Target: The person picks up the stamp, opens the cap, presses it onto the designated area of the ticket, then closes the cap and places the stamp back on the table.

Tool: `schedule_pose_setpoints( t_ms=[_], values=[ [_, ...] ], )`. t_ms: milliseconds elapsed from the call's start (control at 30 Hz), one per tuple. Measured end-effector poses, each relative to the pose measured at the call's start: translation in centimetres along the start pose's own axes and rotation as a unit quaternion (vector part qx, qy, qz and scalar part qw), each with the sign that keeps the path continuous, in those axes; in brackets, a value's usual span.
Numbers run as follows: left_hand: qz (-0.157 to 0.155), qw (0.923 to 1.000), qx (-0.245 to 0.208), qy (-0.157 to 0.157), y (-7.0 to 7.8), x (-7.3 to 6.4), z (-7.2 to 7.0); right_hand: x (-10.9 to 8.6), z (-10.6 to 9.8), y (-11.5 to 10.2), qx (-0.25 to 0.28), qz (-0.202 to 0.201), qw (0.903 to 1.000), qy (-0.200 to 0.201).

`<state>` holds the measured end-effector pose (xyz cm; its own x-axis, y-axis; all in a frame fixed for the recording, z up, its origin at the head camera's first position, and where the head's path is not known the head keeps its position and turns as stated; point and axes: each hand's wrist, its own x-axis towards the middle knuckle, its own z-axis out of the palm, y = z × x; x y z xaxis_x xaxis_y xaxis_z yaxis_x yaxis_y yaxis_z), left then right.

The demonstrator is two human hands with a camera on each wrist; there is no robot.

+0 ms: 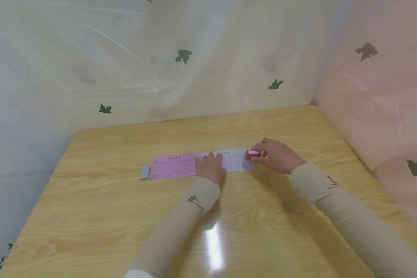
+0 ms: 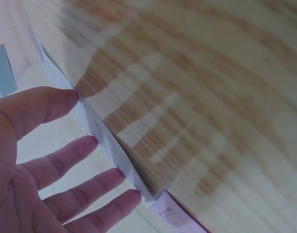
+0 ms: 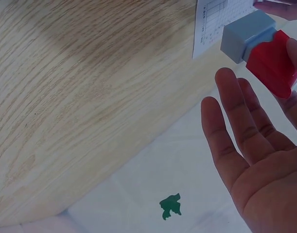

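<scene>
My right hand point(image 1: 278, 154) pinches a red stamp point(image 1: 252, 155) between thumb and finger, over the right end of a white printed form point(image 1: 234, 161). In the right wrist view the stamp point(image 3: 270, 63) has a grey block at its lower end, and the other fingers stand away from it. With fingers spread, my left hand point(image 1: 210, 170) rests where the white form meets a pink printed form point(image 1: 173, 166). The left wrist view shows the fingertips of this hand point(image 2: 56, 170) along the white form's edge. Whether the stamp touches the form I cannot tell.
Left of the pink form lies a small grey rectangular piece point(image 1: 144, 172). The forms lie on a wood-grain table point(image 1: 100, 208). Pale sheeting point(image 1: 222, 77) with dark green shapes hangs behind the table, and pinkish sheeting point(image 1: 385, 96) on the right.
</scene>
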<state>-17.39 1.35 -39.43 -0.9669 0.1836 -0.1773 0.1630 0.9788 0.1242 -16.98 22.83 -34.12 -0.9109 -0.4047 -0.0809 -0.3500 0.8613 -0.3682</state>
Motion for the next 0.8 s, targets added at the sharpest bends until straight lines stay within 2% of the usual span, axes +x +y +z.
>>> schedule_pose_setpoints(
  t_ms=[200, 533, 800],
  values=[
    [-0.003, 1.0000, 0.000, -0.007, 0.0, 0.3, 0.2, 0.4, 0.4, 0.1, 0.003, 0.029, 0.9991, -0.031],
    [-0.004, 0.9999, 0.007, -0.011, 0.1, 0.1, 0.0, 0.9, 0.8, 0.2, -0.002, 0.014, 0.9992, -0.037],
    [-0.003, 0.9997, 0.018, -0.015, 0.0, 0.2, 0.2, 1.3, 1.2, 0.1, 0.001, 0.036, 0.9977, -0.057]
  ],
)
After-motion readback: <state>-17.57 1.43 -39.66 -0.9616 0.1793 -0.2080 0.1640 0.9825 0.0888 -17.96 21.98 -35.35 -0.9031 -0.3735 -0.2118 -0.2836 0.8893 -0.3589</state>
